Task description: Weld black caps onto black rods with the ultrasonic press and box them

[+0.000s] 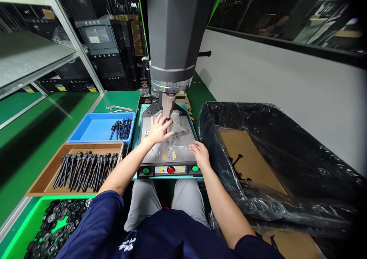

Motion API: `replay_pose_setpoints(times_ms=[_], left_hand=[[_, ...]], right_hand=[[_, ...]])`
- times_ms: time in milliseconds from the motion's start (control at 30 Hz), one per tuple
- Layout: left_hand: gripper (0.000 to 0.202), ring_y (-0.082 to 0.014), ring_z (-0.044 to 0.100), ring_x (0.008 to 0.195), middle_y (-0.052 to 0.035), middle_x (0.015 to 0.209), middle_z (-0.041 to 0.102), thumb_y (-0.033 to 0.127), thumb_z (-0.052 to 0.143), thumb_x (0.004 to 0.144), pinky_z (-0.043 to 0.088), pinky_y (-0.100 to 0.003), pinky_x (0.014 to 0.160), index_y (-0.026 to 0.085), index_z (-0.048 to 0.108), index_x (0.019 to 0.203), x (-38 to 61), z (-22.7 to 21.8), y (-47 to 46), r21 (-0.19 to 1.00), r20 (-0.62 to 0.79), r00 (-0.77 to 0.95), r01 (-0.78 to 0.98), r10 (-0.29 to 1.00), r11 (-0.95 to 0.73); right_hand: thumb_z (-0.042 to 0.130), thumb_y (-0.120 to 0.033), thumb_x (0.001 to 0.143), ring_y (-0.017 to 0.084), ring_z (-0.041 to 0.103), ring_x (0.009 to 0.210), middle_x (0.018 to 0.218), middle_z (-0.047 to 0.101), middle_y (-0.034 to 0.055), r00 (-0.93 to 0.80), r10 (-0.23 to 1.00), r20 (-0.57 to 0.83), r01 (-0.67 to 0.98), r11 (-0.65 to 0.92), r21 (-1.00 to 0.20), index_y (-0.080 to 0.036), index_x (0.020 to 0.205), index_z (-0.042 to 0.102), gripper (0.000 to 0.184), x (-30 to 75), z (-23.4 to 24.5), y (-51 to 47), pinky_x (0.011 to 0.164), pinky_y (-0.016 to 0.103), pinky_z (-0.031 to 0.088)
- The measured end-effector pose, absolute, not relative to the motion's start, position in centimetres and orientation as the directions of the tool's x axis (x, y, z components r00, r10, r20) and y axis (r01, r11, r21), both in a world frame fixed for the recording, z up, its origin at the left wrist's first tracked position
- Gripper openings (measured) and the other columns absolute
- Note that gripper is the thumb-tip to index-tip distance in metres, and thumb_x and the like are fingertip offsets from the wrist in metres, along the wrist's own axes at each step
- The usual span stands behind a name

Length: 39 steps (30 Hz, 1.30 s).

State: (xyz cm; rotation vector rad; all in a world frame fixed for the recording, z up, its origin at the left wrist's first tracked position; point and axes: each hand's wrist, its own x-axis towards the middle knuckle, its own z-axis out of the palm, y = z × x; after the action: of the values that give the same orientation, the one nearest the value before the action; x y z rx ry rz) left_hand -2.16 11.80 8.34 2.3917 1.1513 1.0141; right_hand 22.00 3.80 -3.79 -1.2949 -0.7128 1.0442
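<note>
Two bare hands over grey metal press plate (pixel 160 155) at frame centre. Left hand (pixel 157 131) flat, fingers spread, pressing clear crinkled plastic bag (pixel 179 131) under grey press head (pixel 168 103). Right hand (pixel 200 154) loosely open, holding nothing, resting at plate's lower right edge near green round button (pixel 195 168). Brown tray of black long bolts (pixel 83 167) at lower left.

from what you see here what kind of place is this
Probably a factory assembly station: a press machine stands over a work plate with push buttons, and trays of black bolts sit beside it on a green bench.
</note>
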Motion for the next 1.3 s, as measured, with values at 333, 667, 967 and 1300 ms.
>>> replay_pose_setpoints(times_ms=[333, 667, 967, 1300], left_hand=[[0.065, -0.0422, 0.024, 0.145, -0.0202, 0.147, 0.041, 0.053, 0.055, 0.09, 0.02, -0.067, 0.111, 0.023, 0.046, 0.147, -2.0, 7.9, 11.8, 0.237, 0.323, 0.498, 0.781, 0.805, -0.578], [0.062, -0.041, 0.029, 0.14, -0.0193, 0.141, 0.044, 0.054, 0.052, 0.091, 0.024, -0.064, 0.109, 0.024, 0.048, 0.146, -2.3, 8.5, 12.2, 0.16, 0.341, 0.538, 0.774, 0.77, -0.612], [0.062, -0.0408, 0.036, 0.136, -0.0188, 0.132, 0.051, 0.055, 0.055, 0.09, 0.028, -0.066, 0.107, 0.025, 0.052, 0.144, -2.0, 9.6, 11.7, 0.151, 0.366, 0.538, 0.771, 0.759, -0.619], [0.04, -0.0258, 0.053, 0.128, -0.013, 0.134, 0.059, 0.039, 0.052, 0.095, 0.04, -0.047, 0.112, 0.02, 0.06, 0.129, -8.4, 5.3, 2.5, 0.608, 0.598, -0.051, 0.678, 0.8, -0.412]], right_hand=[[0.079, -0.049, 0.064, 0.026, 0.071, 0.082, 0.085, 0.074, 0.0074, 0.366, 0.924, -0.111, -0.18, -0.047, -0.983, -0.018, 0.107, 0.06, 0.057, 22.0, -4.3, 3.5, 0.079, 0.039, 0.055], [0.076, -0.049, 0.066, 0.024, 0.071, 0.078, 0.082, 0.073, 0.0068, 0.362, 0.93, -0.072, -0.154, -0.016, -0.988, -0.016, 0.108, 0.06, 0.056, 22.2, -5.0, 3.4, 0.076, 0.039, 0.055], [0.076, -0.05, 0.067, 0.025, 0.071, 0.076, 0.081, 0.073, 0.0071, 0.362, 0.931, -0.041, -0.152, 0.016, -0.988, -0.016, 0.109, 0.062, 0.056, 22.3, -5.3, 3.5, 0.075, 0.04, 0.057], [0.058, -0.051, 0.082, 0.03, 0.061, 0.112, 0.12, 0.064, 0.0181, 0.559, 0.785, 0.266, 0.397, 0.028, -0.917, -0.015, 0.118, 0.062, 0.051, 25.4, -8.6, -1.1, 0.097, 0.049, 0.049]])
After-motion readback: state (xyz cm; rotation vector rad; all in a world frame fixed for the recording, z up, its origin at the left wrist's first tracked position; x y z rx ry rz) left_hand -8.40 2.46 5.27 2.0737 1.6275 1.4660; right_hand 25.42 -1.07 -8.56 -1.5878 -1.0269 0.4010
